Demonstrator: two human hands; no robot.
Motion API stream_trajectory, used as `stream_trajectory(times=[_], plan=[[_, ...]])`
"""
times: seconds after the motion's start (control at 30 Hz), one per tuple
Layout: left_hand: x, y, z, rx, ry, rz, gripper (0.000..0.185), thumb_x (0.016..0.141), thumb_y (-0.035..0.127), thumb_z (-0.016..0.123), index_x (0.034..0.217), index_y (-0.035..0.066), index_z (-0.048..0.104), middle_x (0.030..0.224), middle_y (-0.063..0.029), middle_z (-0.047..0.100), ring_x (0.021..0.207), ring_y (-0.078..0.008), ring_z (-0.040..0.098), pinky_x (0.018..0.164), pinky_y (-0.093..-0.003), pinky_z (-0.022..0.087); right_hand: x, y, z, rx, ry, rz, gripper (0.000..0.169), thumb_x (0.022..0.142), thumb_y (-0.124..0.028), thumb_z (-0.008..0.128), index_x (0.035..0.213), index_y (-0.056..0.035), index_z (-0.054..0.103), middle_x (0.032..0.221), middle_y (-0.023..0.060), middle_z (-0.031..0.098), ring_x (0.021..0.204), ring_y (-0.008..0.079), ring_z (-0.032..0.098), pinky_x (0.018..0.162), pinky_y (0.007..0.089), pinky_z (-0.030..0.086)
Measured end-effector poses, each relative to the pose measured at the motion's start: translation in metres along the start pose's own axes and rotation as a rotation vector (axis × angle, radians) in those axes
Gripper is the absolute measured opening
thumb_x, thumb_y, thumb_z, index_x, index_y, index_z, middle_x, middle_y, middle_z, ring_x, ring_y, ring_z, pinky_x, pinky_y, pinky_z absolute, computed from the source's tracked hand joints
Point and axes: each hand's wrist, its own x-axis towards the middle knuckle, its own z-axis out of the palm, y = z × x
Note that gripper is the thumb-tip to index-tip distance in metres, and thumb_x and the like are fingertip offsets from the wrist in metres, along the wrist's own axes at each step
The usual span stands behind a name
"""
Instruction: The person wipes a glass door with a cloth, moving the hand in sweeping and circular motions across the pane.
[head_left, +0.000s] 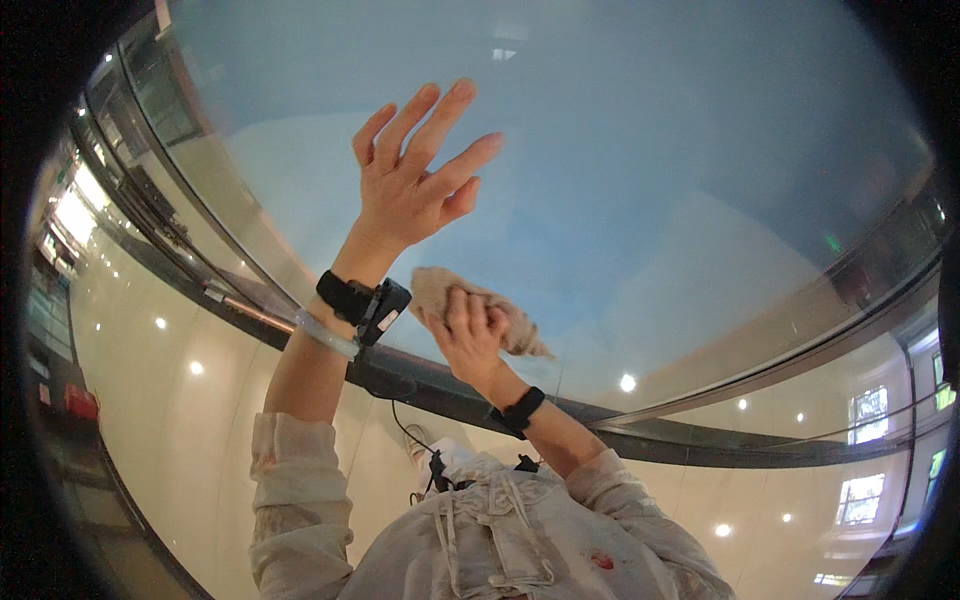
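Note:
My left hand (412, 172) is spread over a large, glossy bluish panel (600, 187), its fingers apart and nothing in it. Whether its fingertips touch the panel I cannot tell. On that wrist sit a black strap with a small black device (384, 311) and a pale translucent bangle (327, 334). Lower and to the right, my right hand (472, 337) presses a bunched beige cloth (514, 326) against the panel near its lower edge. The cloth looks worn and stained. A black band (519, 411) circles my right wrist.
A dark curved rail (652, 439) runs along the panel's near edge, close to my body. Beneath it lies a glossy cream tiled floor (202, 450) reflecting lights. A thin black cable (405, 429) hangs at my waist. At far left is a red object (81, 401).

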Motion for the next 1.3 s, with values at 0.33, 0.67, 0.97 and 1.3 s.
stream_trajectory(times=[0.33,0.67,0.97,1.3], plan=[[-0.013,-0.004,-0.003,0.009,-0.004,0.001,0.035,0.084,0.025,0.05,0.117,0.037,0.054,0.139,0.0016,0.046,0.13,-0.0176,0.038,0.106,-0.0395,0.023,-0.116,0.153,-0.099,-0.142,-0.035,-0.033,0.02,0.082,-0.036,0.068,0.099,-0.0281,0.063,0.129,0.0104,0.05,0.118,0.0298,0.04,0.096,0.0503,0.026],[-0.011,0.003,0.006,-0.006,0.023,-0.023,0.037,0.083,0.022,0.05,0.116,0.037,0.055,0.138,0.0018,0.047,0.128,-0.0172,0.04,0.106,-0.039,0.023,-0.045,0.044,-0.019,0.169,-0.009,0.187,0.037,0.073,-0.022,0.069,0.109,-0.0158,0.061,0.119,0.0145,0.049,0.109,0.0314,0.044,0.084,0.0465,0.035],[-0.018,0.001,0.029,-0.027,0.033,0.005,0.034,0.084,0.023,0.049,0.114,0.037,0.056,0.137,0.0017,0.049,0.127,-0.0163,0.04,0.105,-0.0374,0.023,0.008,-0.003,0.035,0.125,-0.229,-0.227,0.041,0.075,-0.025,0.058,0.116,-0.0249,0.06,0.132,0.0104,0.046,0.113,0.0292,0.043,0.087,0.0489,0.033],[-0.014,0.0,0.007,0.025,0.016,-0.006,0.03,0.088,0.025,0.045,0.114,0.036,0.056,0.137,0.0007,0.048,0.127,-0.0177,0.041,0.106,-0.0384,0.023,-0.139,0.171,-0.118,-0.116,-0.094,0.004,0.026,0.078,-0.02,0.067,0.104,-0.0224,0.067,0.127,0.0091,0.048,0.113,0.0292,0.041,0.089,0.0452,0.03]])
